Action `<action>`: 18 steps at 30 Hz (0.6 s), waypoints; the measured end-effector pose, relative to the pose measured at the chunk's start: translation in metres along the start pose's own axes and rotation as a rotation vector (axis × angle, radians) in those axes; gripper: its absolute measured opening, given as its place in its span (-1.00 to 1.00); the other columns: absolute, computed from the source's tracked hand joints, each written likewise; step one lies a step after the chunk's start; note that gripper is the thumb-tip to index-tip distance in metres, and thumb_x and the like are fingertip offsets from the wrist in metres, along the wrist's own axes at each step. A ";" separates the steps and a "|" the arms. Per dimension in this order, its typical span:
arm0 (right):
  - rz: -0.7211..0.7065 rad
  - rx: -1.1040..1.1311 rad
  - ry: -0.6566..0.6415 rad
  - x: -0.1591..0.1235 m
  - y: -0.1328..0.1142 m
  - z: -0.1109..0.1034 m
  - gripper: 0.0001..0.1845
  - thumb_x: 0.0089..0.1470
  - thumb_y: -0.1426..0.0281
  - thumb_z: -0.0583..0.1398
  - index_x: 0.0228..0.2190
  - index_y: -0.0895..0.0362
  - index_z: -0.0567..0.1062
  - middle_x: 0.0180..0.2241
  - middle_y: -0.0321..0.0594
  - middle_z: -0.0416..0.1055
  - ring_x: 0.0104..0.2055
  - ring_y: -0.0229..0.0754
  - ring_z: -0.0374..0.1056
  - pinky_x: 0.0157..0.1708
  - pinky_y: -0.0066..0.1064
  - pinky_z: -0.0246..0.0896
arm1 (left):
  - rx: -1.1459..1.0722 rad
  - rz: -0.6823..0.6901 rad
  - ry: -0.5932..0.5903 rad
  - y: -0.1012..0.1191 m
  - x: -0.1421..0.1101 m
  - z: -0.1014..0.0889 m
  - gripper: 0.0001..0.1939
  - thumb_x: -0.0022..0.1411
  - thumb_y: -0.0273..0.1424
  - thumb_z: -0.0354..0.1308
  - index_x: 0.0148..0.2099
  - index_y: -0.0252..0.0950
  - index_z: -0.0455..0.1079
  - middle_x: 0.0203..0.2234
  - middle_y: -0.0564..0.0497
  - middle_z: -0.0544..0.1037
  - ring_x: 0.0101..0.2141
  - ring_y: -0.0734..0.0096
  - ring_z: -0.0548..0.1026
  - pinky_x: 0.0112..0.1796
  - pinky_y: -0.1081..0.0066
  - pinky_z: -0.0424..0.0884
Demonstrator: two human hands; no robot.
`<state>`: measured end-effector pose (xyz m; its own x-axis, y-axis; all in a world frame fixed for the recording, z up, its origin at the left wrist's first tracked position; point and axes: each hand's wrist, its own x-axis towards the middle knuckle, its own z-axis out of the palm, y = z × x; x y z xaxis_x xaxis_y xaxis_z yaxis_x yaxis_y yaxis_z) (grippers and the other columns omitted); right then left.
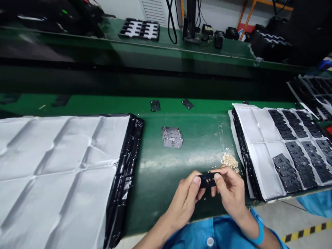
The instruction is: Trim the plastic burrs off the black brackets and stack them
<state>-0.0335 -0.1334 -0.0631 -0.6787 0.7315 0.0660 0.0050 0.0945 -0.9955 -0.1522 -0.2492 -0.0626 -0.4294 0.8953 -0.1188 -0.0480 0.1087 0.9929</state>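
— What's in those hands?
— A flat black part (207, 180), held above the bench (155, 197) near its front edge. The left hand (187, 193) pinches one end and the right hand (232, 190) the other, thumbs on top.
— Can you see all of it?
— No, the fingers cover both ends, and the underside is turned away from me.
— And just past the right hand?
— Pale crumbs (230, 162), partly behind the fingers; I can't tell what of. Farther left, some grey parts (172, 137) overlap in a short row.
— What about the sides?
— To the right, a white tray (246, 119) carries overlapping dark parts (302, 164) in its pockets, its far side cut off. To the left, creased white sheeting (64, 148) tops a black-edged stack, also cut off.
— And the surface?
— Green, glossy, scuffed near the crumbs. Two small dark pieces (155, 105) lie on the brighter strip beyond.
— Behind that?
— A green shelf (166, 44) with a black-and-white tray (140, 29) and a hanging cable (172, 33); the upper corners are too dark to read. Striped tape (308, 232) crosses the floor at lower right.
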 end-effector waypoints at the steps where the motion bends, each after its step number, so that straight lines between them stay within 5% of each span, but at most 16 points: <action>1: 0.000 0.000 0.003 0.000 0.000 0.000 -0.86 0.38 0.41 0.20 -0.23 0.09 0.58 -0.51 -0.41 0.39 -0.64 -0.35 0.41 -0.61 -0.55 0.27 | -0.001 0.006 -0.004 0.000 -0.001 0.000 -0.51 0.60 -0.09 -0.20 -0.34 -0.23 0.25 -0.61 0.16 0.31 -0.59 0.48 0.25 -0.47 0.43 0.18; 13: -0.068 -0.078 -0.027 -0.006 0.001 0.000 -0.82 0.38 0.46 0.17 -0.17 0.08 0.60 -0.49 -0.38 0.39 -0.58 -0.31 0.41 -0.52 -0.49 0.33 | -0.074 -0.036 0.076 -0.007 0.000 0.005 -0.50 0.55 0.00 -0.16 -0.36 -0.21 0.21 -0.66 0.19 0.26 -0.63 0.50 0.17 -0.53 0.45 0.12; 18: -0.098 -0.124 -0.079 -0.010 -0.001 -0.002 -0.79 0.37 0.45 0.19 -0.10 0.07 0.64 -0.43 -0.29 0.44 -0.50 -0.25 0.43 -0.44 -0.41 0.36 | -0.178 -0.174 0.137 -0.007 0.002 0.005 -0.50 0.49 0.00 -0.11 -0.43 -0.19 0.16 -0.71 0.19 0.23 -0.66 0.51 0.11 -0.57 0.46 0.06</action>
<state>-0.0253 -0.1393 -0.0627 -0.7359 0.6598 0.1523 0.0227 0.2488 -0.9683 -0.1484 -0.2461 -0.0699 -0.5186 0.8014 -0.2979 -0.2837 0.1673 0.9442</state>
